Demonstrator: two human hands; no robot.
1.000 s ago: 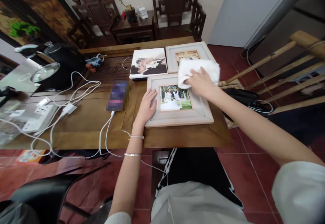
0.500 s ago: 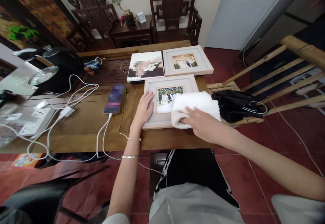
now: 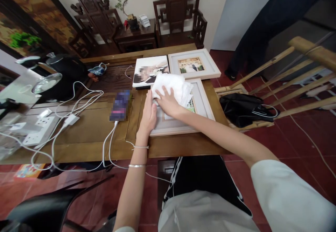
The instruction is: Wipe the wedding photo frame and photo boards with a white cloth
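A light wooden picture frame lies flat near the table's front edge, its photo mostly covered. My right hand holds a folded white cloth against the frame's upper left part, fingers spread over the cloth. Along the frame's left side rests my left hand, fingers stretched out and close together, holding nothing. Behind the cloth lies a white-and-dark photo panel, partly covered by it. A second framed photo lies at the back right.
A phone with a white charging cable lies left of the frames. Further left are a power strip, looping cables and a black kettle. A bamboo chair holds a black bag. A person stands behind it.
My right hand has moved the white cloth left and away from me across the frame. My left hand has turned onto its edge beside the frame. A person has come into view at the upper right.
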